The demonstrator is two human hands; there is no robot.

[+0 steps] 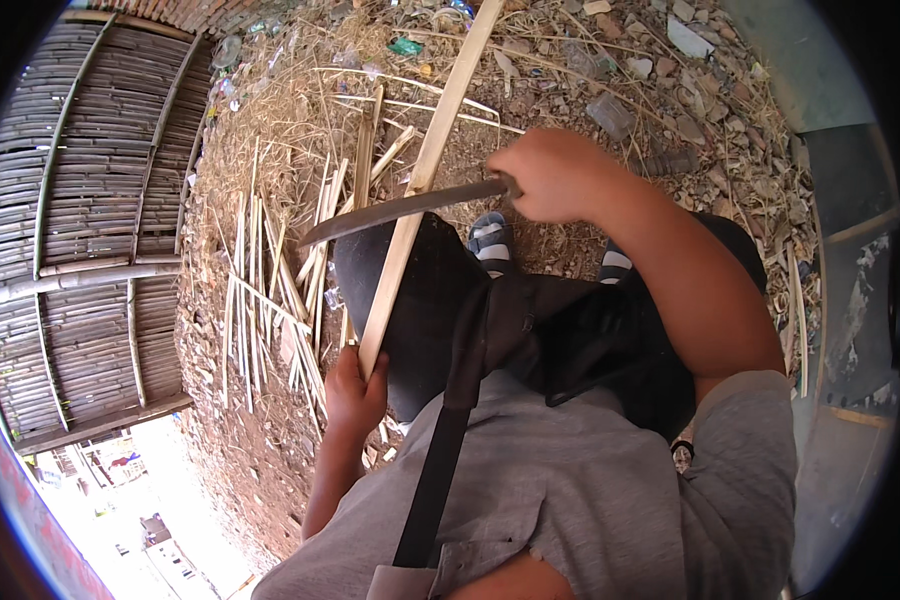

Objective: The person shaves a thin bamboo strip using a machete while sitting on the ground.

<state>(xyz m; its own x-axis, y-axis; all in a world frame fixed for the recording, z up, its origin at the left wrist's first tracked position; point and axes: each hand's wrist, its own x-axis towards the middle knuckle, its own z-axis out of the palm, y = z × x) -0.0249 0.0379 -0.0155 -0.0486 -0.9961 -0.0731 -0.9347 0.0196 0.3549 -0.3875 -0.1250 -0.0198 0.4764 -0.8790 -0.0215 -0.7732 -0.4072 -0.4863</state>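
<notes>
My left hand (pixel 357 388) grips the near end of a long, pale split bamboo strip (pixel 395 270). The strip slants up and away past my knee, its far end leaving the top of the picture. In my right hand (pixel 550 175) is the handle of a machete (pixel 405 207) with a long, dark blade. The blade lies across the strip close to a node, its tip pointing left. Whether the edge has cut into the bamboo, I cannot make out.
Thin split bamboo strips (pixel 255 290) lie in a loose pile on the dirt at left. A bamboo slat fence (pixel 90 200) stands beyond them. Dry straw, stones and litter cover the ground ahead. Grey panels (pixel 855 310) line the right side.
</notes>
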